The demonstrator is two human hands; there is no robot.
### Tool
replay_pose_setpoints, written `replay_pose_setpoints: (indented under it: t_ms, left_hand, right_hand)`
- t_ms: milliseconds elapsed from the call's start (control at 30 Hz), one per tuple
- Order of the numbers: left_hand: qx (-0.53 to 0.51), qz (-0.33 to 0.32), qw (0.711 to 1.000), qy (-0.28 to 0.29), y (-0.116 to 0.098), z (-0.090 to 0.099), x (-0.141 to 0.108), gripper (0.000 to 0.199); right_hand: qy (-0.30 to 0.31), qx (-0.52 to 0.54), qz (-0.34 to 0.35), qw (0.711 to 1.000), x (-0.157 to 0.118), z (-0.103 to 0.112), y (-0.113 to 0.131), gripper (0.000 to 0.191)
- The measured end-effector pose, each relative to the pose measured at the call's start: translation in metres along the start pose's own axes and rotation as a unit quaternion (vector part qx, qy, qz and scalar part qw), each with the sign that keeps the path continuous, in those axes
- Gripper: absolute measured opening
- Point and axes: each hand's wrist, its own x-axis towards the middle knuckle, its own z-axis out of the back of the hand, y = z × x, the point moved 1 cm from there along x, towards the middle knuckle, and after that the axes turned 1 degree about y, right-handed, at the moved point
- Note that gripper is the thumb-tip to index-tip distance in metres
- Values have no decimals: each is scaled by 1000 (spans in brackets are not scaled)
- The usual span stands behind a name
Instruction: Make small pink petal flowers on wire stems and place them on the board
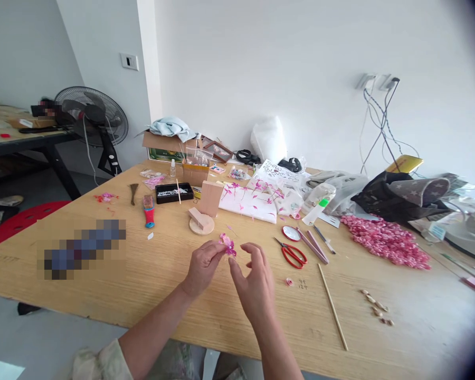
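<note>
Near the middle of the wooden table (162, 285), my left hand (204, 264) pinches a small pink and purple flower (228, 244) between thumb and fingertips. My right hand (254, 274) is just to the right of the flower, thumb and fingers curved and apart, with nothing seen between them. Beyond the hands stands an upright wooden block (211, 198), with a round wooden disc (201, 226) in front of it. A white cloth (245, 206) behind carries more thin-stemmed pink flowers. Red-handled scissors (293, 256) lie to the right of my right hand.
A wooden stick (332, 306) and a pile of pink pieces (383, 241) lie to the right. On the left are a red brush (148, 211) and a black tray (174, 193). A magnifying glass (292, 233) is beyond the scissors; bags line the back.
</note>
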Motion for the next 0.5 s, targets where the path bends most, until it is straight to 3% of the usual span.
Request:
replay_pose_setpoints:
  t_ms: [133, 267, 367, 500]
  left_hand:
    - [-95, 72, 993, -18, -3, 7, 3, 12]
    - [-124, 113, 986, -21, -3, 5, 3, 14]
    - [-119, 115, 986, -20, 0, 2, 3, 13]
    - [-73, 81, 994, -19, 4, -2, 3, 13]
  right_hand:
    - [31, 124, -109, 986, -8, 7, -7, 24]
    - [120, 276, -187, 935, -18, -3, -15, 23]
    - [108, 231, -169, 952, -25, -6, -17, 21]
    - [104, 72, -61, 990, -32, -3, -16, 22]
